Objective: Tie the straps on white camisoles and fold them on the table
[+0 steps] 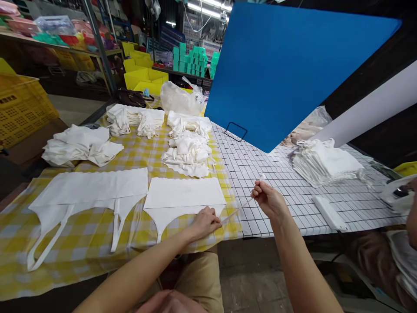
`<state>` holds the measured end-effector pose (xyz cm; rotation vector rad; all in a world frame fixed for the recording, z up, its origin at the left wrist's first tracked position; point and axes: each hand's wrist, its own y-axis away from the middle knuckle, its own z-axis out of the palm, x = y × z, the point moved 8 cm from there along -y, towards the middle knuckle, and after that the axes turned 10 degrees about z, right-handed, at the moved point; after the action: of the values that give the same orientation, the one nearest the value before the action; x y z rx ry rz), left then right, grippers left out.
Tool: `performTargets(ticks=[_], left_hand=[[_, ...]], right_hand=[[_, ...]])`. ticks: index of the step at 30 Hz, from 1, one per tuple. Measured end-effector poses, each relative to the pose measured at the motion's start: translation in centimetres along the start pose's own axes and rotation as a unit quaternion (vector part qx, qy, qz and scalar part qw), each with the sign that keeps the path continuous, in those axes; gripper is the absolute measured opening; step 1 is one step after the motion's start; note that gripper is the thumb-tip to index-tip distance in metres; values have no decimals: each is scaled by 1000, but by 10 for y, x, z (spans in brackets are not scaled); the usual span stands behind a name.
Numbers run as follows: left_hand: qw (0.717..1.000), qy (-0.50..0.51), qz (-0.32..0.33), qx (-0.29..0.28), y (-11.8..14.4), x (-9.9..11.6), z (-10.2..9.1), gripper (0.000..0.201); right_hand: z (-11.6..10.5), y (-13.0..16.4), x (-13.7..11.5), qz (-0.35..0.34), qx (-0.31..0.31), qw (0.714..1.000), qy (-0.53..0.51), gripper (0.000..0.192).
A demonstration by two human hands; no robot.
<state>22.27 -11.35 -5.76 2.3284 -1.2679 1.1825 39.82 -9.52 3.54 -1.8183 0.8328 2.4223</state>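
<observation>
Knees (195,278) sit below the table edge. Left hand (205,222) presses fingers down on a white garment (184,193) lying flat on yellow check cloth (140,154); right hand (269,199) pinches its strap (239,208), pulled taut over the grid mat (260,169).

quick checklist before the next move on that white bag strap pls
1. Left hand pinning the white bag at its lower right corner: ok.
2. Right hand has a pinch grip on the strap, which is pulled out to the right: ok.
3. Strap straight between the hands, no twist: cannot tell, too thin to see.
4. Bag lying flat on the yellow checked cloth: ok.
5. Second flat bag on the left lies apart from this one: ok.
6. Folded stack on the grid mat clear of the right hand: ok.
</observation>
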Motion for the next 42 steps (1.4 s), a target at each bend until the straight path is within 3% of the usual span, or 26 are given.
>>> performTargets(ticks=[7, 11, 14, 17, 21, 26, 35, 39, 42], left_hand=[[1000, -6, 5, -18, 2, 5, -3, 22], [999, 36, -13, -30, -1, 7, -11, 23], [993, 114, -23, 37, -9, 15, -36, 25], [968, 231, -25, 96, -17, 27, -63, 25], [933, 352, -9, 72, -21, 42, -77, 27], [943, 326, -27, 62, -12, 39, -78, 18], [956, 266, -56, 113, -5, 27, -77, 8], [927, 348, -115, 76, -1, 12, -72, 11], [891, 419, -169, 30, 4, 2, -62, 14]], right_hand=[[4, 18, -19, -75, 4, 997, 18, 18], [18, 35, -19, -84, -13, 993, 87, 23], [36, 48, -3, -65, -42, 982, 171, 28], [54, 58, 22, -40, -81, 969, 230, 33], [71, 63, 48, -32, -119, 948, 292, 32], [77, 60, 57, -71, -112, 924, 360, 29], [77, 54, 66, -89, -51, 896, 431, 28], [80, 60, 65, -127, -43, 884, 448, 18], [87, 67, 63, -218, -29, 837, 500, 27]])
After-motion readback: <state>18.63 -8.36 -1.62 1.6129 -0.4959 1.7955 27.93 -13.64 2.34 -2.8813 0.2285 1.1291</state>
